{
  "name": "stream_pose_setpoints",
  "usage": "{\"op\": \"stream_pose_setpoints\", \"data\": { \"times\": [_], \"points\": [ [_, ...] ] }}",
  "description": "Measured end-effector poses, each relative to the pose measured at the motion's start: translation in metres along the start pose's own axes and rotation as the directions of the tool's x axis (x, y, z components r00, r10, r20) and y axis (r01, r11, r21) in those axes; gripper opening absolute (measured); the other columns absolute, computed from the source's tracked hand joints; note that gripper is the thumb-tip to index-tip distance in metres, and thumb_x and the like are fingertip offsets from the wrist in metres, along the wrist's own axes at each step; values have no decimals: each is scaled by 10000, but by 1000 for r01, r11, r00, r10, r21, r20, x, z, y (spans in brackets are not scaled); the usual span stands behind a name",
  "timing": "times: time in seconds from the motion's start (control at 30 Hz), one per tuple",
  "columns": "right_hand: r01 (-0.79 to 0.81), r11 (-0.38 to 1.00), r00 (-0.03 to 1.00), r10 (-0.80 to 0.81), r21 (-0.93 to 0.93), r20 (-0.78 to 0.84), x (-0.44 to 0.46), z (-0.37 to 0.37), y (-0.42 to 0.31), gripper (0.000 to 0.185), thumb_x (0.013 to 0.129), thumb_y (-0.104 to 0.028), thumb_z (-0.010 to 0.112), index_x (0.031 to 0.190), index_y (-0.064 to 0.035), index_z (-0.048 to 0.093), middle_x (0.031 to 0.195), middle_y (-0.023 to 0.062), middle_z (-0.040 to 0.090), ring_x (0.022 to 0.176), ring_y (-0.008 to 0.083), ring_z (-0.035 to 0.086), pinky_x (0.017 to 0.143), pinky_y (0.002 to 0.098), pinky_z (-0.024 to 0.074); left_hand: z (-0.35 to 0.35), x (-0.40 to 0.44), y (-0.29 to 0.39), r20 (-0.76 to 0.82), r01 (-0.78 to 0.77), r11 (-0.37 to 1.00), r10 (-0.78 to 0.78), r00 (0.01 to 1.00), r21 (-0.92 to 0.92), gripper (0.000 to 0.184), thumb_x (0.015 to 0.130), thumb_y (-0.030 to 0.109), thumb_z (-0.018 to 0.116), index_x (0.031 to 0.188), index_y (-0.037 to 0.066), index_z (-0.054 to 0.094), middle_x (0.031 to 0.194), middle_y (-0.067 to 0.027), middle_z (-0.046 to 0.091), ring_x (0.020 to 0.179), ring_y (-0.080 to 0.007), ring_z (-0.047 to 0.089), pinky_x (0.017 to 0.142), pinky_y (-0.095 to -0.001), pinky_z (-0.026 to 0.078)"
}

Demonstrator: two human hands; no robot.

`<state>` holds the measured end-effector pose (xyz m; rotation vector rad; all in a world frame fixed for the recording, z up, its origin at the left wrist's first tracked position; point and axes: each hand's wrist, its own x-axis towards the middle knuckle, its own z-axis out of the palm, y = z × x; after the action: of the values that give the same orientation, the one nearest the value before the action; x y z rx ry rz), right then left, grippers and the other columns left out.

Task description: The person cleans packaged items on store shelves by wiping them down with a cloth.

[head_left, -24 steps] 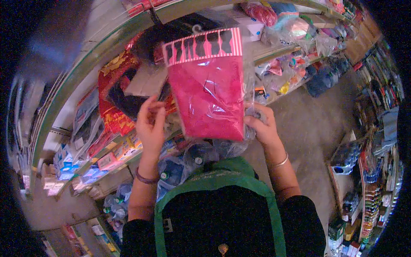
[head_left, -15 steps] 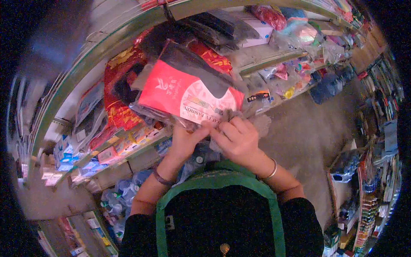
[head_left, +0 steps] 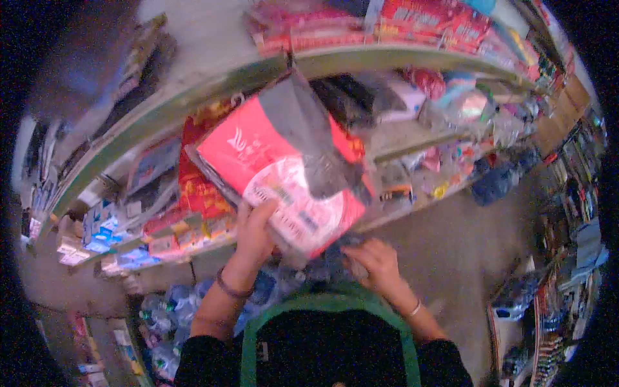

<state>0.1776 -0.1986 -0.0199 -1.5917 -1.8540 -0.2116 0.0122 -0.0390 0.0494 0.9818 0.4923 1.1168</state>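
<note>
A flat plastic-wrapped package (head_left: 258,151), red and black with a white printed semicircle, is tilted in front of me. My left hand (head_left: 256,229) grips its lower left edge, thumb over the printed side. Just below and right of the package is my right hand (head_left: 377,263), its fingers bent and pressed together near some dark, blurred material; what it holds, if anything, I cannot make out.
Behind the package runs a shelf edge (head_left: 245,74), with red packets (head_left: 432,22) above it. Clear plastic bags (head_left: 461,106) lie on the right part of the shelf. Large bottles (head_left: 184,300) stand low at left. Another stocked shelf curves along the right.
The pink package seen first is no longer facing me; the red and black one shows instead. Since then my right hand has come away from its edge, down and right. The view has tilted up.
</note>
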Motion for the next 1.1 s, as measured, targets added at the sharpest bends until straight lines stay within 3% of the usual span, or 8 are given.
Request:
{"op": "stream_pose_setpoints", "data": {
  "times": [0.1, 0.3, 0.4, 0.57, 0.67, 0.77, 0.87, 1.1],
  "points": [
    [-80, 994, 996, 82, 71, -30, -6, 2, 0, 333, 583, -71, 686, 902, -103, 599, 743, 68, 583, 632, 227, 541, 542, 316, 450, -18, 20, 32, -56, 101, 990, -107, 993, -101, 374, 752, 150, 494, 1088, -11, 455, 969, -98, 546, 870, -200, 548, 782, -316, 448],
    [-94, 983, 993, 104, 155, -61, -11, 0, 0, 306, 602, -72, 690, 894, -93, 599, 746, 76, 593, 625, 233, 549, 555, 322, 461, 36, 80, 149, 110, -159, 972, 180, 977, -175, 288, 798, 211, 470, 994, 8, 527, 887, -108, 595, 791, -190, 591, 710, -307, 490],
    [-85, 981, 991, 102, 177, -90, -11, 2, -1, 306, 604, -77, 691, 896, -97, 601, 749, 79, 593, 625, 235, 547, 558, 321, 458, 59, 164, 186, 375, -188, 968, 238, 896, -165, 290, 785, 156, 510, 1009, -28, 508, 943, -140, 583, 850, -221, 578, 775, -342, 470],
    [-118, 969, 987, 139, 218, -85, -12, -2, 0, 291, 616, -71, 682, 895, -94, 602, 754, 82, 597, 629, 232, 549, 569, 314, 453, 102, 251, 189, 296, -456, 873, 396, 869, 171, 164, 769, 94, 547, 920, 31, 548, 898, -74, 570, 814, -195, 564, 688, -312, 508],
    [-148, 961, 975, 181, 234, -128, -13, -7, 3, 275, 622, -60, 674, 887, -89, 605, 754, 85, 599, 633, 233, 553, 573, 309, 451, 118, 305, 190, 252, -168, 984, 175, 952, -51, 98, 776, 94, 543, 860, 46, 557, 840, -65, 564, 755, -181, 562, 628, -296, 515],
    [-182, 948, 957, 232, 260, -174, -24, -8, 8, 267, 624, -51, 668, 882, -85, 608, 749, 88, 598, 637, 234, 556, 572, 309, 448, 116, 329, 172, 273, -45, 996, 23, 962, 75, 64, 762, 93, 566, 813, 57, 555, 775, -49, 564, 672, -156, 556, 557, -273, 502],
    [-215, 939, 947, 267, 268, -176, -31, -11, 13, 269, 623, -49, 668, 883, -79, 608, 747, 87, 597, 641, 235, 558, 572, 310, 446, 97, 350, 155, 234, 19, 906, -129, 964, 423, 83, 735, 107, 608, 786, 79, 549, 712, -30, 554, 610, -127, 541, 493, -245, 472],
    [-276, 936, 943, 308, 221, -129, -30, -11, 20, 259, 632, -52, 658, 885, -74, 606, 726, 82, 589, 645, 239, 559, 596, 311, 448, 81, 376, 148, 305, -74, 867, -92, 948, 492, 170, 711, 210, 653, 802, 94, 568, 659, -10, 538, 501, -116, 494, 413, -249, 397]
  ]
}}
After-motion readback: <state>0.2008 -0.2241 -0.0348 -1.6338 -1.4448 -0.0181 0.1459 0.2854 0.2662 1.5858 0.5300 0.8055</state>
